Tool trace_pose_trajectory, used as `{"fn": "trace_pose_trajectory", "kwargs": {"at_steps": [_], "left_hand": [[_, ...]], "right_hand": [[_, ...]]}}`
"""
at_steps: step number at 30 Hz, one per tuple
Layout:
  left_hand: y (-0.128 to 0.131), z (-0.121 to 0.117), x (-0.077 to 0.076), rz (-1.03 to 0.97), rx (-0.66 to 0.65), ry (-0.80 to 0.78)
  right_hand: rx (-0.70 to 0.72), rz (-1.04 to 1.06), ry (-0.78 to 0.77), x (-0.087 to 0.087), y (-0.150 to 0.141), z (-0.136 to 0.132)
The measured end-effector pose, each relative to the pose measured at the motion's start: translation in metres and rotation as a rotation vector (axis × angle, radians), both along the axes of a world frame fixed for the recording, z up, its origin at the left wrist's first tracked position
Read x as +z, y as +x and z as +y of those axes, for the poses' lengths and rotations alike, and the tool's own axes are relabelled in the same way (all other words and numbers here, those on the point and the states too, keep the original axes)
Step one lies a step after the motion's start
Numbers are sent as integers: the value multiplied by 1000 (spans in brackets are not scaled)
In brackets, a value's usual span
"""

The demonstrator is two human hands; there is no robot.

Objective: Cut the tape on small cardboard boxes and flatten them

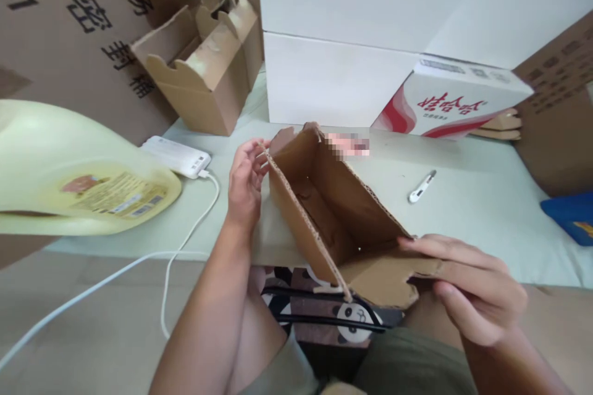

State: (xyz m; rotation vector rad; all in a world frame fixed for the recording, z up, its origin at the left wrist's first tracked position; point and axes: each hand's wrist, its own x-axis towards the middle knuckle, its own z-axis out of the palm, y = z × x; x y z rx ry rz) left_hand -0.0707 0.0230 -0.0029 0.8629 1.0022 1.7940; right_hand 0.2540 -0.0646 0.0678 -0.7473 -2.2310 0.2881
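Observation:
An open-topped cardboard box (301,222) is tilted in front of me, its hollow inside facing up. At its far left corner, my left hand (245,182) curls its fingers round the edge; some fingertips are hidden behind the wall. My right hand (477,284) pinches the notched flap (384,278) at the near right end, thumb below and fingers above. Beyond the box, on the pale green tabletop, lies a small white utility knife (422,187).
A large pale yellow jug (78,173) stands at left, beside a white power bank (178,156) with a white cable (189,234). Behind are another cut cardboard box (199,86), a white panel (324,74) and a red-and-white carton (451,99). A blue object (569,216) sits far right.

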Motion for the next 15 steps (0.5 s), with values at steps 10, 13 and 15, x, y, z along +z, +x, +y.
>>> {"fn": "trace_pose_trajectory", "kwargs": {"at_steps": [10, 13, 15], "left_hand": [[23, 0, 15, 215, 107, 214], [24, -4, 15, 288, 86, 242], [24, -7, 15, 325, 103, 230]], "right_hand": [[-149, 83, -24, -29, -25, 29], [-305, 186, 73, -50, -31, 28], [-449, 321, 148, -61, -33, 26]]}}
